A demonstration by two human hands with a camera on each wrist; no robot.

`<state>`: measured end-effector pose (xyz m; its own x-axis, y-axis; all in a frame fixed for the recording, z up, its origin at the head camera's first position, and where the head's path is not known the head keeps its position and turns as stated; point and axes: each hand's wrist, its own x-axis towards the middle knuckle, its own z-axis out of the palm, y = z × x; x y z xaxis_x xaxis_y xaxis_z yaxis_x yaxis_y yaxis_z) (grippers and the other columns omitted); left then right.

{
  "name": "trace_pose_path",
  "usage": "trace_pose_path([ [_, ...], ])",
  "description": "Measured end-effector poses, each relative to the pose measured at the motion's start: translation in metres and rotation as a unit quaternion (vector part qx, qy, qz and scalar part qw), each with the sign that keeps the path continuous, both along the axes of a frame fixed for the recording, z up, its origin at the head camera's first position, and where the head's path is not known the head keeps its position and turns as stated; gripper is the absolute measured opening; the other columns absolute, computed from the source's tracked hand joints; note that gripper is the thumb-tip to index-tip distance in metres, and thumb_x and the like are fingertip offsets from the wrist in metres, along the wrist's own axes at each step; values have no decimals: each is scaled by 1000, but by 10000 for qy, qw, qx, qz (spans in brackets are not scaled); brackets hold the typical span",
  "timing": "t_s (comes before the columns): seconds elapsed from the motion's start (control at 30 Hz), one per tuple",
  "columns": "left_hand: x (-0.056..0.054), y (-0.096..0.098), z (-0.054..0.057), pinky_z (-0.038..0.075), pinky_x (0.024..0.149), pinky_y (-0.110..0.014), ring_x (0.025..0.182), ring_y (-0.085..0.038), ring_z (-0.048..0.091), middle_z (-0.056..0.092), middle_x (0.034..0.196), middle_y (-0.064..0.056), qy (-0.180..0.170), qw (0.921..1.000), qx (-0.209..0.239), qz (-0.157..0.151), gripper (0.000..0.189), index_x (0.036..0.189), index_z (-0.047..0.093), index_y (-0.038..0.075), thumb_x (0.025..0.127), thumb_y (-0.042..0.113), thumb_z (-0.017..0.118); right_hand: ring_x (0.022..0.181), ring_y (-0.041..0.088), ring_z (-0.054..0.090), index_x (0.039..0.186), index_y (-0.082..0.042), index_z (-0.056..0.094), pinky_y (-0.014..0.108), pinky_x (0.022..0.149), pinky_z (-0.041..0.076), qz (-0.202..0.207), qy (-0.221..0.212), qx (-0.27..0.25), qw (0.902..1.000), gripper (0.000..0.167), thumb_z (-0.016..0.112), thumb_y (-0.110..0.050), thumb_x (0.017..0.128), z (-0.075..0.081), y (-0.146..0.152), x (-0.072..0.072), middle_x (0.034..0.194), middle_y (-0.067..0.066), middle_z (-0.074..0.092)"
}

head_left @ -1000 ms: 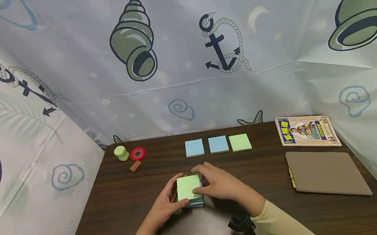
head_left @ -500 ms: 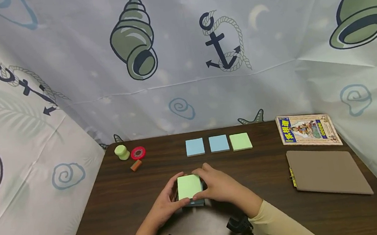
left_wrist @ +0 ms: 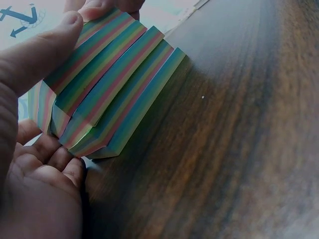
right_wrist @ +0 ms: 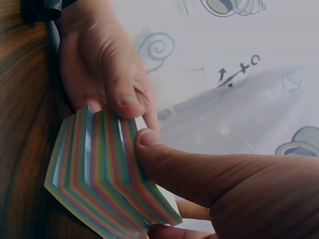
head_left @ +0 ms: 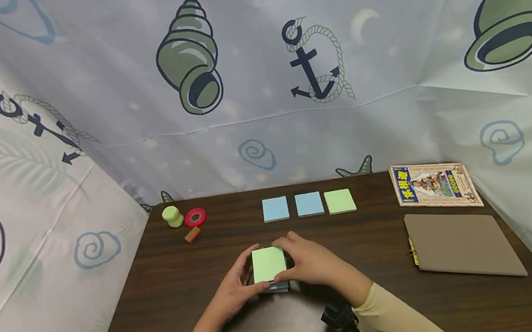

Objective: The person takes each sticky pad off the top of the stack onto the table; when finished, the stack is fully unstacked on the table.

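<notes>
A stack of sticky note pads [head_left: 269, 264] stands on the table in front of me, pale green on top with blue pads showing below. The wrist views show its striped, multicoloured edges [left_wrist: 112, 82], the pads slightly out of line with one another. My left hand [head_left: 232, 291] holds the stack's left side, thumb at the near edge and fingers round the far side. From the right, my right hand [head_left: 310, 260] pinches the upper part, thumb at the near right corner and fingers at the far edge. In the right wrist view both thumbs lie near the top pad.
Two blue pads [head_left: 276, 209] and a green pad [head_left: 340, 201] lie in a row at the back. Back left are a green knobbed piece [head_left: 172, 216], a red ring-shaped disc [head_left: 195, 217] and a small brown block [head_left: 192, 235]. A booklet [head_left: 436, 186] and a taupe folder [head_left: 462, 244] lie right.
My right thumb has slid from the top of the green pad to its near edge. The top pad has shifted slightly right. My left hand keeps its hold.
</notes>
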<state>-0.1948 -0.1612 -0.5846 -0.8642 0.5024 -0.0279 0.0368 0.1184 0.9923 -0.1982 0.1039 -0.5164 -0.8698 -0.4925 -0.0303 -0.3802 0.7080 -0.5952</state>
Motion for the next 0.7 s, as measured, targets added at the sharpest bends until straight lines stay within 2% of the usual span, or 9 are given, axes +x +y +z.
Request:
trace_pose_path([
  [0.27,0,0,0,30,119,-7,165,-31,29,34,175,-12,8,9995,-246,177,100,171,29,15,92,16,90,112,20,69,152,-15,57,47,97,59,-67,57,133,9999,79,90,-49,89,4,8,-5,135,4,70],
  [0.4,0,0,-1,31,119,-7,165,-32,30,34,175,-13,37,9996,-192,192,96,169,33,18,91,15,90,103,17,69,150,-14,57,43,92,58,-63,-5,35,10000,77,92,-44,88,7,14,-8,128,2,75],
  [0.5,-1,1,-2,31,119,-6,164,-32,31,36,175,-13,117,9997,-133,172,95,168,35,21,91,15,90,94,15,67,148,-13,56,40,85,57,-76,-78,-247,9996,74,94,-34,88,9,19,-10,118,1,75],
  [0.7,-1,2,-3,32,119,-6,164,-34,32,42,172,-14,230,9997,-28,125,96,169,34,15,91,13,90,103,19,65,150,-11,51,43,90,56,-245,-184,-928,9952,70,89,-11,92,13,29,-15,126,4,69],
])
